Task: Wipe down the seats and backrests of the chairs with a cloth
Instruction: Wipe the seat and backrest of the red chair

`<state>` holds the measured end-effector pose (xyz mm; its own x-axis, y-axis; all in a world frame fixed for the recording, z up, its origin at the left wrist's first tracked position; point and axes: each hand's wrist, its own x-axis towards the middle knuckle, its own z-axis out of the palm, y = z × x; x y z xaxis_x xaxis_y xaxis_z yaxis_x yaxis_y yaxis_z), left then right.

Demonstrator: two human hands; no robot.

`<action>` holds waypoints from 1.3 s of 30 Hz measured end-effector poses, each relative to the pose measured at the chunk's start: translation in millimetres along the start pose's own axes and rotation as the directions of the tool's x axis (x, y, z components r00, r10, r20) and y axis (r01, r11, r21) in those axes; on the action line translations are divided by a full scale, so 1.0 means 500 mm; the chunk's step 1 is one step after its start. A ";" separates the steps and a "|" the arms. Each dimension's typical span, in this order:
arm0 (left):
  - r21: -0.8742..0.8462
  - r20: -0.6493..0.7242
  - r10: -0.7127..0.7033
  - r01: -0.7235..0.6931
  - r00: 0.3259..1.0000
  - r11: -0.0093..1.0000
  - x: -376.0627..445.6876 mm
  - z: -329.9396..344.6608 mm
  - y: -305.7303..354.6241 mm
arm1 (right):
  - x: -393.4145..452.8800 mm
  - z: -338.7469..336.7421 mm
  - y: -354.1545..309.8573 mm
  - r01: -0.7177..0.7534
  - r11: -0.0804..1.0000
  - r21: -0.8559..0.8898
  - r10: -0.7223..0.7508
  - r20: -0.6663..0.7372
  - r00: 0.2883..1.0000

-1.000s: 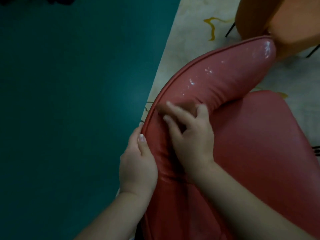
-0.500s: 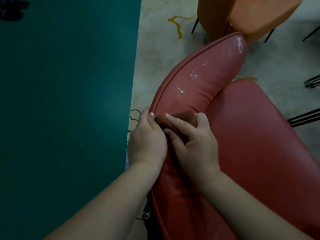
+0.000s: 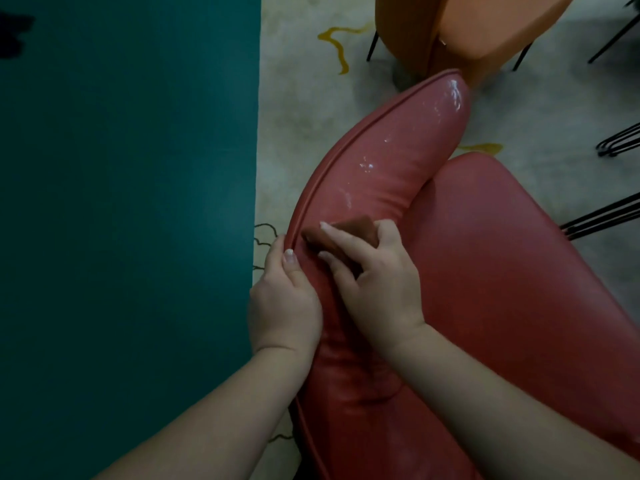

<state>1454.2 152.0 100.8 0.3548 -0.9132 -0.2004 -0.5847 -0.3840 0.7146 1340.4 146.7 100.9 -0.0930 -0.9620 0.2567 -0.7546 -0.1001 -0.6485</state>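
Backrest (image 3: 388,157) ahead bare; orange chair (image 3: 485,26) blocks far end.

Teal floor (image 3: 121,220) borders a pale patterned rug (image 3: 301,109).

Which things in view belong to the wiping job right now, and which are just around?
In the job:
red chair backrest
red seat
cloth
right hand
left hand

Just around:
orange chair
pale rug
teal floor

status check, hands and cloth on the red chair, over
Left hand gripping backrest rim. Right hand pressing cloth on backrest top. White smears ahead of cloth. Nothing blocking.
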 end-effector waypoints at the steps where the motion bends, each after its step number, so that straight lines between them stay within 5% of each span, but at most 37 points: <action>1: 0.004 -0.004 -0.001 0.001 1.000 1.000 0.000 0.000 0.002 | 0.020 -0.002 0.009 0.013 1.000 -0.013 -0.013 0.010 1.000; 8: 0.057 -0.025 -0.010 0.011 1.000 0.998 0.000 0.002 0.005 | 0.189 0.027 0.052 -0.176 0.983 -0.047 0.174 -0.046 0.984; 13: 0.084 -0.025 -0.010 0.012 1.000 0.996 0.001 -0.002 0.006 | 0.047 0.005 0.025 -0.012 0.998 0.058 0.011 0.003 1.000; 17: 0.085 -0.050 0.004 0.000 0.999 0.996 0.002 0.001 0.009 | 0.129 -0.008 0.072 0.095 0.994 -0.053 -0.091 0.064 0.994; 22: 0.096 -0.030 -0.015 0.018 0.999 0.995 0.001 0.000 0.014 | 0.156 0.013 0.073 -0.146 0.989 0.005 0.147 -0.006 0.989; 29: 0.070 0.156 -0.055 0.045 0.986 0.997 0.041 -0.013 0.017 | 0.142 0.003 0.089 -0.099 0.994 0.037 0.101 -0.039 0.994; 33: 0.126 0.264 0.080 -0.117 0.961 0.985 0.127 0.009 0.064 | 0.202 0.024 0.096 -0.300 0.947 0.113 0.316 -0.172 0.933; 39: 0.111 0.452 0.199 -0.276 0.869 0.955 0.278 0.086 0.163 | 0.113 0.037 0.070 -0.244 0.962 0.119 0.266 -0.243 0.933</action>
<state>1424.6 -11.9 102.4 -0.1379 -0.9321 -0.3348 -0.7370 -0.1293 0.6634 1320.8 84.1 79.5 -0.4458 -0.8620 0.2411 -0.6262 0.1079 -0.7722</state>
